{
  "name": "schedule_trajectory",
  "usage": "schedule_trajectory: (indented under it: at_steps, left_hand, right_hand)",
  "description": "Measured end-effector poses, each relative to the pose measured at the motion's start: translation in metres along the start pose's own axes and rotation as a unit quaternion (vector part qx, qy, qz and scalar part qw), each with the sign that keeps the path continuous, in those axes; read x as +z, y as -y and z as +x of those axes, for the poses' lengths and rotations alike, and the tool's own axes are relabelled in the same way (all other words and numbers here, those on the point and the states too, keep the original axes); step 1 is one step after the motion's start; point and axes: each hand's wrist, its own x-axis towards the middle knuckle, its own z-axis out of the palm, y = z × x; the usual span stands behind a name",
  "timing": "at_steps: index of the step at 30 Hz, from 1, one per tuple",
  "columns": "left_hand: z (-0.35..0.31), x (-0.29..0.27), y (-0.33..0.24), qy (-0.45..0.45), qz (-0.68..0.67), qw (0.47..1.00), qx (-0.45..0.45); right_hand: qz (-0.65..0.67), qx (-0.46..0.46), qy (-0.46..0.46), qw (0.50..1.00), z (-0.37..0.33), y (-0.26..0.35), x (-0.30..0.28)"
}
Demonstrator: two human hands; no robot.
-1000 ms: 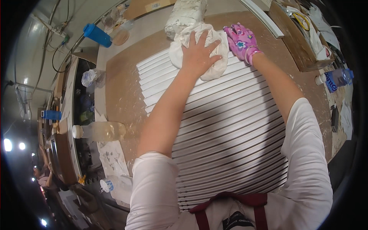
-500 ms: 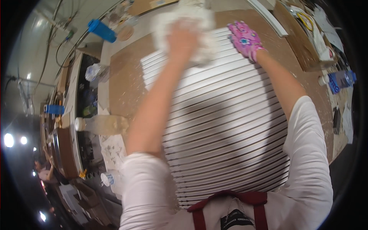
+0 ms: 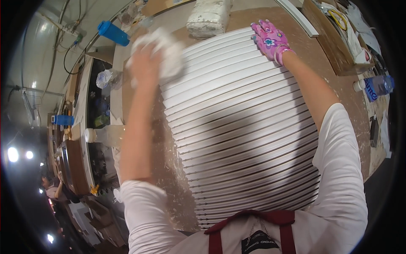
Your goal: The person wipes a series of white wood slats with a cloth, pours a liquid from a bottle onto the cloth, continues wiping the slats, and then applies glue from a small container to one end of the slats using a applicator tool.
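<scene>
Bare left hand (image 3: 148, 63), blurred over bunched white cloth (image 3: 171, 53), at far-left ends of long white slats (image 3: 220, 80); can't tell if it's pinching. Brown board (image 3: 177, 203) margin runs along both slat ends. Right hand (image 3: 269, 39), pink floral glove (image 3: 281, 53), palm-down, fingers slightly apart, at far-right slat corner. Rightmost: clear plastic bottle (image 3: 384, 86), blue label (image 3: 369, 89), pale lettering.
</scene>
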Motion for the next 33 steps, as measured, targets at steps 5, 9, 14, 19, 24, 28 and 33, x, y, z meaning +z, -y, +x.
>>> schedule_trajectory:
  at_steps: [5, 9, 14, 19, 24, 28, 33]
  left_hand:
    - [-0.016, 0.110, -0.161, 0.120, 0.022, 0.983, 0.135]
    - [-0.036, 0.100, -0.090, 0.082, 0.039, 0.991, 0.097]
    - [-0.062, 0.006, 0.064, 0.135, 0.113, 0.984, 0.023]
    - [-0.039, -0.029, 0.081, 0.051, 0.169, 0.984, -0.020]
    - [-0.034, 0.005, 0.047, 0.163, 0.152, 0.970, 0.098]
    - [0.001, -0.009, 0.026, 0.167, 0.160, 0.972, 0.045]
    - [0.016, 0.074, -0.118, 0.177, -0.046, 0.975, 0.124]
  right_hand:
    - [0.020, -0.035, -0.035, 0.999, 0.012, -0.008, 0.012]
    - [-0.074, -0.088, -0.002, 0.993, 0.016, -0.007, 0.021]
    - [-0.003, -0.009, 0.025, 1.000, 0.009, 0.000, 0.008]
    - [-0.013, -0.017, 0.010, 1.000, 0.010, 0.002, 0.006]
    - [-0.012, -0.019, -0.011, 1.000, 0.011, 0.003, 0.005]
    - [0.018, -0.001, 0.000, 1.000, 0.003, 0.008, -0.006]
    - [0.016, -0.016, 0.005, 1.000, 0.005, 0.007, 0.002]
